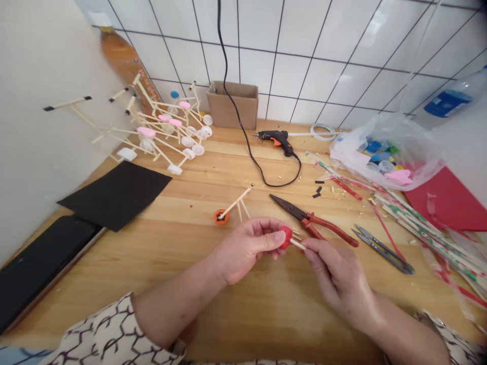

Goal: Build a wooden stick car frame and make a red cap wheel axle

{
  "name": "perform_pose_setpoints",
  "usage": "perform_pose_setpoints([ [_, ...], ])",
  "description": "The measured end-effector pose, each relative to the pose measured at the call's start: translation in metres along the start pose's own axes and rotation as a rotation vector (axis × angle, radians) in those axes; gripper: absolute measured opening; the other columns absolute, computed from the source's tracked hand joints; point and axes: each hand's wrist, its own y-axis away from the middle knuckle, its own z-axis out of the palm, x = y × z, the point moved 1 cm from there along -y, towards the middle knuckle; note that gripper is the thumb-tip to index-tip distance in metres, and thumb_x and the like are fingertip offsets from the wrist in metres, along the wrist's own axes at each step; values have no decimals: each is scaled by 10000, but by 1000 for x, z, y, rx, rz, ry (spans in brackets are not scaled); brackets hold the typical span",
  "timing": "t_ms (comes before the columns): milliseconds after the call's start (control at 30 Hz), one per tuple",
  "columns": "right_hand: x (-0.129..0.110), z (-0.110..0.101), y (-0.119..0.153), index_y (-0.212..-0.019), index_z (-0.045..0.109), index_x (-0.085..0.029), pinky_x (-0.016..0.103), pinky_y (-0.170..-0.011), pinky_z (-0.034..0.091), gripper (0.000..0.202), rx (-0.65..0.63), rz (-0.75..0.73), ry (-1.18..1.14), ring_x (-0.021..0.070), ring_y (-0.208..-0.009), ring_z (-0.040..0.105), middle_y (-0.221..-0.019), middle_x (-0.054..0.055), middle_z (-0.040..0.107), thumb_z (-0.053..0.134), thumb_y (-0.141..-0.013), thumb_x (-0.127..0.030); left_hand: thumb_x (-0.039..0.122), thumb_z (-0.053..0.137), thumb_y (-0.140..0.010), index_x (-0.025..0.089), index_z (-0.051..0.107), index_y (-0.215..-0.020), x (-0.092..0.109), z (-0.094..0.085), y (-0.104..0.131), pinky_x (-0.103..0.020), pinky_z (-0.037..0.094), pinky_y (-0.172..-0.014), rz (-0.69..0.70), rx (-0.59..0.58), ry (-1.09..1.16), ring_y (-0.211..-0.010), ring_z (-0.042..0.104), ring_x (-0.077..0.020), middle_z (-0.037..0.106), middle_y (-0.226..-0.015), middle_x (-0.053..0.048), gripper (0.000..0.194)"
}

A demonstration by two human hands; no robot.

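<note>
My left hand point(253, 246) pinches a red bottle cap point(285, 237) between thumb and fingers, partly covering it. In my right hand point(340, 279) is a thin pale stick point(297, 244), its far end meeting the cap; whether it is fixed there I cannot tell. Just beyond my left hand stands a small stick frame point(236, 203) with an orange cap point(221, 217) at its lower end. Red-handled long-nose pliers point(304, 215) lie behind my right hand, and small thread snips point(384, 249) rest to its right.
A glue gun point(276, 137) with a looping black cord lies at the back near a cardboard box point(238, 106). Finished-looking stick models point(152, 133) stand back left, beside black card point(117, 195). On the right are a plastic bag of caps point(384, 152) and wrapped chopsticks point(426, 230).
</note>
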Motion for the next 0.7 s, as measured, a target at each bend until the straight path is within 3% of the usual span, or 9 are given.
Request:
perform_pose_setpoints([
  [333, 1, 0, 2, -956, 546, -168, 279, -473, 397, 163, -13, -135, 206, 152, -503, 516, -601, 18, 579, 454, -853, -83, 309, 803, -614, 125, 662, -801, 0, 1, 1, -216, 365, -534, 65, 32, -121, -608, 517, -95, 607, -681, -3, 298],
  [533, 0, 3, 9, -1001, 563, -143, 294, -486, 393, 275, 22, -252, 417, 172, -516, 523, -590, 37, 600, 445, -781, -27, 229, 785, -606, 121, 647, -748, 2, 4, 6, -210, 372, -573, 113, 63, -223, -609, 508, -77, 616, -681, 6, 225],
  [600, -1, 3, 9, -957, 551, -160, 289, -475, 381, 232, 8, -209, 334, 166, -502, 508, -584, 27, 583, 438, -793, -41, 205, 781, -598, 119, 644, -736, 3, 6, 7, -213, 381, -589, 124, 59, -239, -616, 513, -78, 620, -686, 4, 213],
  [700, -4, 1, 4, -823, 502, -196, 264, -448, 357, 150, -84, -29, 49, 134, -463, 471, -561, -4, 531, 404, -862, -90, 194, 778, -591, 118, 644, -736, 4, 7, 9, -220, 396, -594, 128, 55, -264, -624, 524, -85, 630, -701, -5, 212],
])
